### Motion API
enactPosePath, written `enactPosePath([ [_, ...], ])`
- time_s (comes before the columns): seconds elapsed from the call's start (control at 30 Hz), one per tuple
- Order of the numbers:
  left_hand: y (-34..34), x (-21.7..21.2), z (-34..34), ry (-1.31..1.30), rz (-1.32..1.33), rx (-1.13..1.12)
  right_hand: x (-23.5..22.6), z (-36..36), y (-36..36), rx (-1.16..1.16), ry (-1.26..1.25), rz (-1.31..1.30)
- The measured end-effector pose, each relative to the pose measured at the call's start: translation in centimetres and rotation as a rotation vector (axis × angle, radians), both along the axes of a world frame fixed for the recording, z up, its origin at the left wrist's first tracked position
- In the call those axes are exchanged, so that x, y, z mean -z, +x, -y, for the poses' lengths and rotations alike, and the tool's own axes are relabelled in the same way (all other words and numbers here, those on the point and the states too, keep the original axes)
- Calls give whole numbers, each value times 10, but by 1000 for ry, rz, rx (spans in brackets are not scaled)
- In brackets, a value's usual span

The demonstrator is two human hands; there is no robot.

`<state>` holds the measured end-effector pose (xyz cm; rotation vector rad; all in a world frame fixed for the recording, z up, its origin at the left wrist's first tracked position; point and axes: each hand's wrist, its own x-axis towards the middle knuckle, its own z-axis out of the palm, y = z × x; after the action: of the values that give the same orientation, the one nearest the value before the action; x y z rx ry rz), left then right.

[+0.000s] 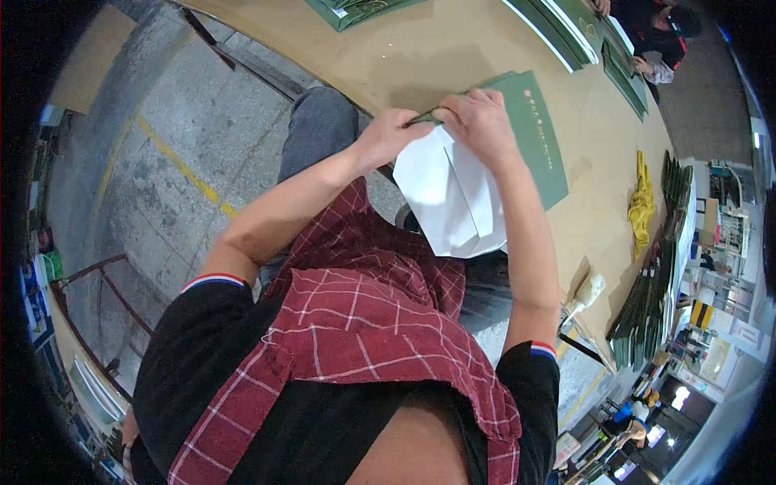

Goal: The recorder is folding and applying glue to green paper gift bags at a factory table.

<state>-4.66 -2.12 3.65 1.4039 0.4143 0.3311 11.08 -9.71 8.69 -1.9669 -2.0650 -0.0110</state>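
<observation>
My left hand (386,139) pinches the rolled green edge of a paper bag (449,194) at its left end. Beside it, my right hand (478,128) is closed over the same edge, thumb and fingers pressed together. The bag's white inner side faces me, with creased flaps, and it hangs over the table's near edge above my lap. Beneath and to the right of my right hand lies a flat green sheet or bag (537,137) with small gold print. Whether it is joined to the white part, I cannot tell.
The tan table (590,170) carries stacked green bags (554,32) at the back, more fanned at the right (655,275), a yellow cloth (641,202) and a whitish glue-smeared tool (588,291). Across the table, a co-worker's hand (643,66) rests near green bags. A metal frame (105,267) stands left.
</observation>
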Motion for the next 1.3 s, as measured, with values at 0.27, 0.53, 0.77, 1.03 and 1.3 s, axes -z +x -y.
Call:
enactPosePath([
  [0.27, -17, 21, -23, 237, -465, -33, 108, -13, 9, 408, 157, 108],
  [0.53, 30, 63, -20, 1617, -8, 123, 67, -3, 60, 169, 111, -510],
  [0.77, 34, 58, -20, 1611, -203, 277, 56, 165, 36, 571, 539, 236],
  [1.03, 64, 43, -37, 1278, -213, 357, 102, 178, 17, 688, 96, 50],
  [1.3, 85, 34, -59, 944, 19, 599, 99, 175, 48, 947, -141, -815],
])
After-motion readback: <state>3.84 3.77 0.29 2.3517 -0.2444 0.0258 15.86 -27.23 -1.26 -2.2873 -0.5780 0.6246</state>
